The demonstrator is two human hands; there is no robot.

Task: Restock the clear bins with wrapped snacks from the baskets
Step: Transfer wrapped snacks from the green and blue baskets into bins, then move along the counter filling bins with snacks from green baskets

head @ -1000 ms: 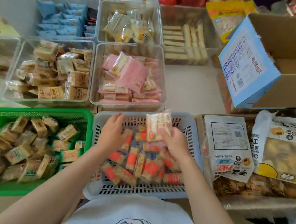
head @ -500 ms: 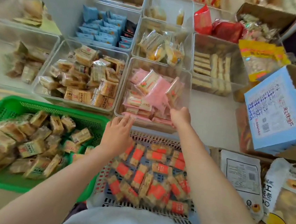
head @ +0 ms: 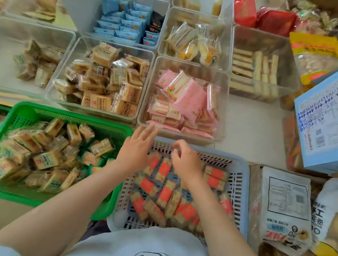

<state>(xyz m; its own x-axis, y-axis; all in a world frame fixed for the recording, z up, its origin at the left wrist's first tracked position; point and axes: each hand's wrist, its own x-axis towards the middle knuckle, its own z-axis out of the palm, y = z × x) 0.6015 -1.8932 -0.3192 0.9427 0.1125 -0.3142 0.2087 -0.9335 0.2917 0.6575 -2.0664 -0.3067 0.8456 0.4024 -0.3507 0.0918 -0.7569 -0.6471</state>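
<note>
Red-labelled wrapped snacks (head: 164, 192) lie heaped in the pale blue basket (head: 240, 177), just before the clear bin (head: 222, 104) of pink packets (head: 189, 101). Left hand (head: 138, 147) flat-fingered, empty; right hand (head: 185, 161) loosely curled, its grip holding nothing

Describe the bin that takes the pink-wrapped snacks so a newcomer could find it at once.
Start at the pale blue basket under both hands. The clear bin directly behind its far rim is the one. Alone among the bins it holds pink packets; the bin to its left holds tan ones.
</note>
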